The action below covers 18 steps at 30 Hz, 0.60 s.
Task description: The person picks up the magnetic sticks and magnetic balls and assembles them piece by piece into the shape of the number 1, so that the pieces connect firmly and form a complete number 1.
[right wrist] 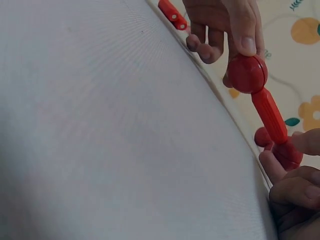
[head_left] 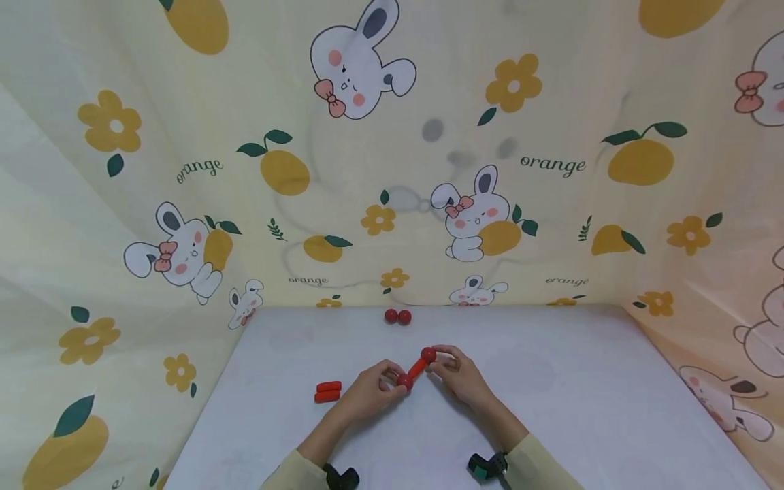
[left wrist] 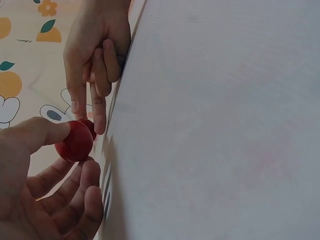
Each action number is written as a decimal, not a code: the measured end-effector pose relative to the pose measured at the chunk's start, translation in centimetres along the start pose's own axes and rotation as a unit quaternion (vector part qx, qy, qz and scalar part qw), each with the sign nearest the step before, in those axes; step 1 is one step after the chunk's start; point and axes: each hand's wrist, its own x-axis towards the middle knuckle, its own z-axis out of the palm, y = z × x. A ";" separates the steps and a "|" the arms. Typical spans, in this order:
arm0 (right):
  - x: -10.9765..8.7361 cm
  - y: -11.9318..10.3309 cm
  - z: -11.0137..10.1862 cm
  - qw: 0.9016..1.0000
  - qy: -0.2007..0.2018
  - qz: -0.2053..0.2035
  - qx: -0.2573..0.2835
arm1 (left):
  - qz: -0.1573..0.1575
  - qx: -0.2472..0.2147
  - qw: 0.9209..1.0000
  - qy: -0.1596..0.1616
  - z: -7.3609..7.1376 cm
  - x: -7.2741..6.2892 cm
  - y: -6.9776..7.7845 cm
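A red rod point(head_left: 417, 369) with a red ball at each end is held tilted just over the white table. My left hand point(head_left: 370, 390) pinches the nearer ball point(head_left: 405, 382) between thumb and fingers. At the far end, my right hand point(head_left: 461, 376) pinches the other ball point(head_left: 428, 354). In the right wrist view the faceted rod point(right wrist: 270, 116) joins both balls. From the left wrist, the near ball point(left wrist: 75, 142) shows a seam and hides most of the rod.
Two loose red balls point(head_left: 398, 316) sit side by side at the table's back edge. Two short red rods point(head_left: 328, 391) lie together left of my left hand. A printed curtain point(head_left: 429, 252) hangs behind the white table point(head_left: 551, 408).
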 end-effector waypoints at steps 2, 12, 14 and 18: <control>0.0 -0.1 0.0 1.000 -0.003 -0.001 0.006 | 0.001 -0.001 1.000 0.003 0.0 0.1 0.0; 0.0 -0.2 0.0 1.000 -0.013 -0.022 0.002 | -0.015 -0.006 1.000 0.012 0.2 0.7 0.0; 0.0 -0.1 0.0 1.000 -0.015 -0.026 -0.008 | -0.014 -0.006 1.000 0.013 0.2 0.7 0.0; -0.1 0.0 0.1 0.998 -0.031 -0.048 -0.020 | -0.015 -0.006 1.000 0.018 0.4 0.6 0.1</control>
